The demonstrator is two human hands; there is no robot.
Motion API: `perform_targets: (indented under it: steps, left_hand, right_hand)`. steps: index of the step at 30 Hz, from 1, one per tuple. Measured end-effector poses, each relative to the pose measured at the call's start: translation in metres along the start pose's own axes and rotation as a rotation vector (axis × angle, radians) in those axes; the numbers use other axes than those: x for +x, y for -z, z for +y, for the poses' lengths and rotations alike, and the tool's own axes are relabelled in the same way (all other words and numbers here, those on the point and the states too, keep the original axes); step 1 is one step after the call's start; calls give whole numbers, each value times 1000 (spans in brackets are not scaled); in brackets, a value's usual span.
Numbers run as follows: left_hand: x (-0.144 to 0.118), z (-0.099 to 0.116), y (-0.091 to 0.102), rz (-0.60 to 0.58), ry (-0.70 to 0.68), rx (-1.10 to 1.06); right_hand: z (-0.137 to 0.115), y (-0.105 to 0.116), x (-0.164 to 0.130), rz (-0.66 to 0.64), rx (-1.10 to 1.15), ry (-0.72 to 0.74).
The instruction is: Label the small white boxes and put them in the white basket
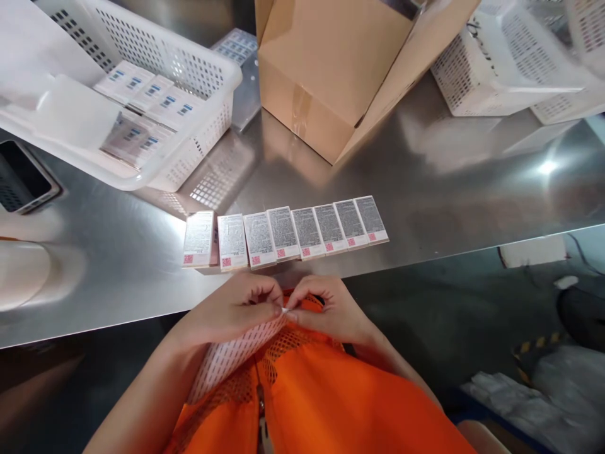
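Note:
In front of the orange vest, my left hand (241,309) and my right hand (326,309) meet with thumbs and forefingers pinched together. Between the fingertips is a small white edge. It appears to belong to a white sheet with rows of small printed marks (236,356), which hangs below my left hand and is partly hidden by the wrist. Just beyond my hands, several small flat boxes (283,233) lie in a row along the table's near edge. Their upper faces carry fine print and a pink square code. The leftmost box (198,238) stands slightly apart from the others.
A white perforated basket (208,135) with several small boxes (161,94) stands at left on the metal table (454,189). An open cardboard box (307,82) is behind the row. More baskets (505,63) are at far right. A phone (23,176) lies at left.

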State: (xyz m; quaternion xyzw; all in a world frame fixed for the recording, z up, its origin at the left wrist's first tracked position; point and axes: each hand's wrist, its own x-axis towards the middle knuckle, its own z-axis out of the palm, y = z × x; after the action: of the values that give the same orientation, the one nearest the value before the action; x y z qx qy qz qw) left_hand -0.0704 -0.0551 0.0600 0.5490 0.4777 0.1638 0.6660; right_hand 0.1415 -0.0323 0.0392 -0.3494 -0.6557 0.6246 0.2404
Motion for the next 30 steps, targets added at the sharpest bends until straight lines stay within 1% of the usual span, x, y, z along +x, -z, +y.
perform_targets:
  steps: [2,4,6,11,13,16,23,27,30]
  left_hand:
    - [1,-3,-1,-16,7,-88]
    - [1,-4,-2,-8,22,-107]
    - [1,-3,-3,8,28,-68]
    - [-1,2,-5,61,15,40]
    - [-2,2,-5,81,9,65]
    - [-3,2,-6,77,-14,67]
    - [-1,-1,-10,81,-18,-14]
    - [1,-7,-12,33,44,-193]
    - [3,-12,-15,-9,64,-305]
  right_hand:
    - [1,-1,1,21,-46,79]
    - [0,-1,1,40,-75,101]
    - [-1,-1,0,36,-72,63]
    - [-3,0,-1,14,-21,-92]
    - [-3,0,-1,9,-7,-116]
    - [-2,0,-1,-3,6,-114]
    - [-2,0,-4,-8,-35,-9]
    - [0,0,-6,77,-118,150]
    - [2,2,-7,98,-222,297]
